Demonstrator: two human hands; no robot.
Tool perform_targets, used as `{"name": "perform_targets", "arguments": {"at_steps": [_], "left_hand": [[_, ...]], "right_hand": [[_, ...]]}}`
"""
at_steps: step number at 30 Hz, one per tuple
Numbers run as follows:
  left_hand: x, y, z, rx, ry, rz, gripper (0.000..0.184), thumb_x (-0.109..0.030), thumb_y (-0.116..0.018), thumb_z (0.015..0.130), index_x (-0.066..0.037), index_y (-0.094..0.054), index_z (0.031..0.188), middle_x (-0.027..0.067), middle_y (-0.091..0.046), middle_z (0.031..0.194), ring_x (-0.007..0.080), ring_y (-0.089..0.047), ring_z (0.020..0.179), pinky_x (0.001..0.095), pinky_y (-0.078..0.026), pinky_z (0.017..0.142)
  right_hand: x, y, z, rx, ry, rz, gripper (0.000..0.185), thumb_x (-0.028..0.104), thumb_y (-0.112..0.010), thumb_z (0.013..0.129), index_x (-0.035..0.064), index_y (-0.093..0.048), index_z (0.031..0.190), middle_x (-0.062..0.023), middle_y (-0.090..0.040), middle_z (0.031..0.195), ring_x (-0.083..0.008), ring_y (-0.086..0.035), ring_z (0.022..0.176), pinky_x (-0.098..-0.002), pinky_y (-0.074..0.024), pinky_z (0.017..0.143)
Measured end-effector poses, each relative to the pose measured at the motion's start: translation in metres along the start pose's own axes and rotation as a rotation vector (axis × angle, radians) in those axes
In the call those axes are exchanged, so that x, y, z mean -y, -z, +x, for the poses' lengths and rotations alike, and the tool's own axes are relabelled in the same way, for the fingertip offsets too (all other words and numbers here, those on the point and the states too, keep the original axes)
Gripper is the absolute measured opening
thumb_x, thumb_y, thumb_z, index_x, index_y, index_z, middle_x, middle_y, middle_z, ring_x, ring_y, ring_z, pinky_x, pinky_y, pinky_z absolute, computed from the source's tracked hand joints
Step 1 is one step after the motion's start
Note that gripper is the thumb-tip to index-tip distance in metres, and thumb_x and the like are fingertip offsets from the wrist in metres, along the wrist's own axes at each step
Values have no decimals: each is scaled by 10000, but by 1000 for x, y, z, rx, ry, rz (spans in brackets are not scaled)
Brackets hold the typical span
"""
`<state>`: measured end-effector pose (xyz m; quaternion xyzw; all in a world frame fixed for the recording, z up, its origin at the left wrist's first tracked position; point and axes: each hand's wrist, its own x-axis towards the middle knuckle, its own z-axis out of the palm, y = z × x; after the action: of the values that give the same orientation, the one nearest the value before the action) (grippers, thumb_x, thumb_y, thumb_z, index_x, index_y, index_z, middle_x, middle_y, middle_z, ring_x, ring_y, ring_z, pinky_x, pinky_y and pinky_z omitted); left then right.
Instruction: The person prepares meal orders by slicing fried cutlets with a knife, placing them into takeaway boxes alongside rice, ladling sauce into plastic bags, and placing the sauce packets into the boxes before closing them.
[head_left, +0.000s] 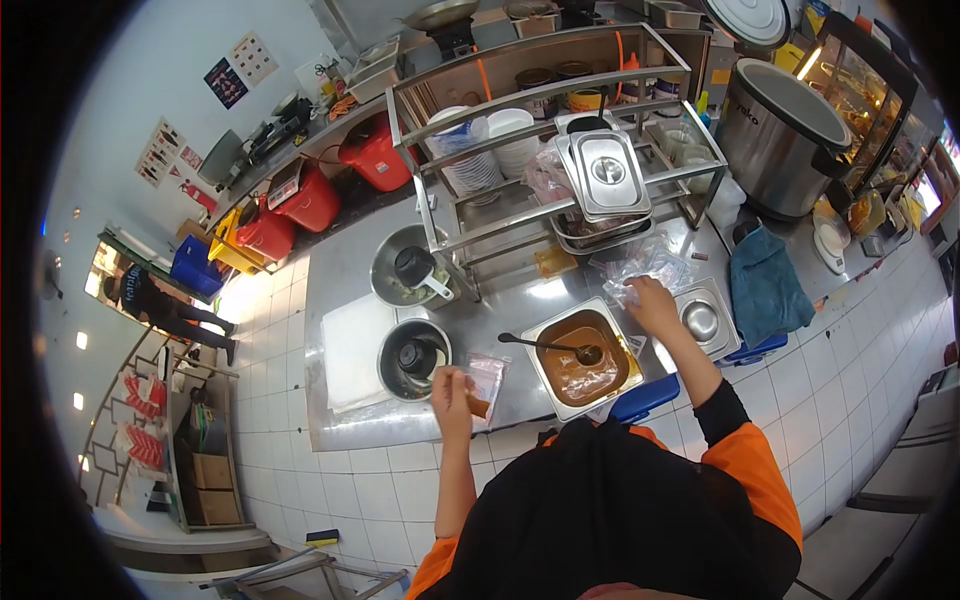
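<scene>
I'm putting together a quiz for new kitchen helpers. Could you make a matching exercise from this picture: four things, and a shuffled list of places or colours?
1. Ladle
2. Cloth
3. Left hand
4. Right hand

A. Beside a round steel bowl with something black in it
B. In the brown sauce
C. At the crumpled clear plastic bags
D. Blue-green

Pairs: 1-B, 2-D, 3-A, 4-C

The sauce (pixel 580 378) is orange-brown, the ladle (pixel 545 345) black, the towel (pixel 768 282) teal, the buckets (pixel 303 195) red, the sleeves (pixel 765 470) orange, and the floor tiles (pixel 340 500) white, gridded with lines that look grey, though glare blurs some.
</scene>
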<state>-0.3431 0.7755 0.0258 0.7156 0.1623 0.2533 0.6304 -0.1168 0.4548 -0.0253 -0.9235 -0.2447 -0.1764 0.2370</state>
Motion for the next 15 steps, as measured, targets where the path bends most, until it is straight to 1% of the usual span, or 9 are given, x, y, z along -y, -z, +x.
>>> {"name": "perform_targets", "arguments": {"at_steps": [1, 3, 4, 7, 8, 11, 12, 15], "left_hand": [[11, -3, 2, 50, 44, 26, 129, -148, -497, 978, -32, -539, 940, 31, -570, 808, 100, -542, 763, 236, -437, 733], [27, -12, 10, 27, 29, 111, 153, -147, -500, 975, -18, -553, 1037, 56, -592, 900, 146, -574, 872, 279, -452, 809], [27, -16, 14, 15, 23, 156, 185, -147, -501, 974, -11, -560, 1085, 68, -604, 947, 169, -590, 926, 300, -459, 847], [10, -24, 21, -159, -229, 311, 284, -166, -504, 979, -11, -536, 1214, 88, -609, 1057, 216, -571, 1071, 349, -423, 962], [-2, -25, 22, -212, -280, 324, 289, -139, -537, 966, 8, -549, 1215, 97, -622, 1067, 202, -596, 1032, 332, -448, 938], [-17, -20, 18, -152, -146, 19, 249, -89, -585, 936, 28, -584, 1155, 101, -635, 1023, 166, -620, 941, 278, -491, 846], [-28, -25, 15, -163, -90, -86, 162, -55, -620, 909, 40, -638, 1039, 78, -659, 862, 103, -624, 742, 209, -493, 654], [-49, -24, 0, -99, 127, 64, 110, -75, -633, 906, 27, -670, 927, 39, -642, 707, 63, -574, 595, 185, -425, 526]], "right_hand": [[-10, -15, -2, 50, -21, -55, 154, 154, -676, 762, 37, -639, 855, -114, -623, 912, -282, -615, 852, -377, -515, 727], [-27, -40, -4, 154, -63, -164, 156, 176, -670, 758, 58, -640, 856, -117, -617, 955, -315, -602, 908, -416, -512, 773], [-30, -44, -2, 182, -109, -151, 134, 162, -636, 774, 61, -644, 863, -116, -606, 919, -301, -605, 905, -405, -514, 772], [-27, -34, 0, 222, -32, -154, 113, 114, -605, 764, 36, -632, 842, -119, -608, 952, -307, -609, 923, -415, -522, 768], [-24, -29, -2, 212, -23, -129, 103, 109, -597, 768, 34, -633, 829, -124, -609, 941, -307, -611, 918, -414, -524, 765], [-26, -29, -4, 205, -4, -99, 95, 103, -583, 781, 28, -637, 807, -136, -613, 902, -312, -620, 886, -409, -529, 757], [-33, -36, -4, 222, -3, -115, 97, 104, -586, 788, 25, -638, 809, -140, -614, 885, -318, -624, 866, -406, -530, 756], [-50, -43, -2, 235, -15, -106, 98, 98, -596, 815, 16, -647, 833, -152, -630, 860, -343, -631, 804, -394, -534, 744]]}}
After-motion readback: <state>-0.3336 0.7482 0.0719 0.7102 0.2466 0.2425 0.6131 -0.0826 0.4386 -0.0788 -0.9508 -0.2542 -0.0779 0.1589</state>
